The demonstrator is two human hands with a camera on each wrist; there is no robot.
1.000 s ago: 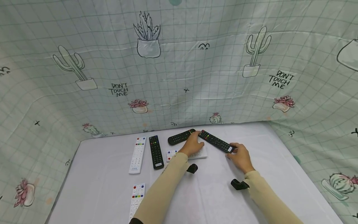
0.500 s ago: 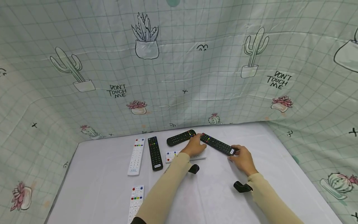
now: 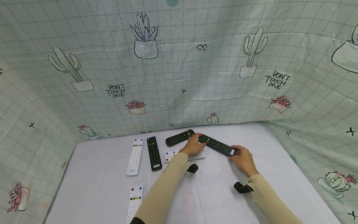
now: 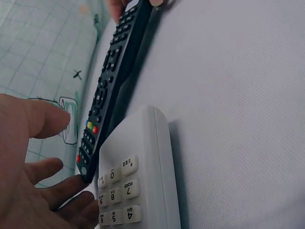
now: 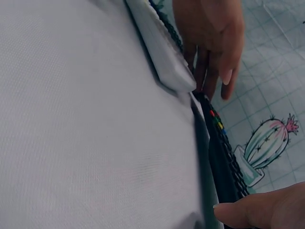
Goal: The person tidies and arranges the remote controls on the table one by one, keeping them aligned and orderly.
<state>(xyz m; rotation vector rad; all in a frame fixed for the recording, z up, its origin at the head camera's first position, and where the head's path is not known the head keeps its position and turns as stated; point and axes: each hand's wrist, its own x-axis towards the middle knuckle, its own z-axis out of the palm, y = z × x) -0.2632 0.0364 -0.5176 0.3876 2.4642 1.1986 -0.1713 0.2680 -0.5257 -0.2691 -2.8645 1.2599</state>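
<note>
In the head view my right hand [image 3: 242,158] pinches the near right end of a black remote control [image 3: 218,145] between thumb and fingers. This remote slants across the back right of the table. At its far end, beside the coloured buttons, is my left hand [image 3: 193,145]. The left wrist view shows the left thumb [image 4: 50,119] held away from the remote, while the other fingers lie right at its tip. A white remote control [image 4: 138,143] sits just below the left hand, its middle hidden by that hand in the head view.
Another black remote [image 3: 177,138] lies behind the left hand. Farther left are an upright-lying black remote [image 3: 154,154] and a white remote [image 3: 135,157]. A second white remote [image 3: 135,202] is partly covered by the left sleeve. A patterned cloth [image 3: 173,74] walls the table's back and sides.
The black remote between the hands has shifted slightly toward the person, its left end turning a little, with the right hand still pinching it. The left hand has come slightly nearer too.
</note>
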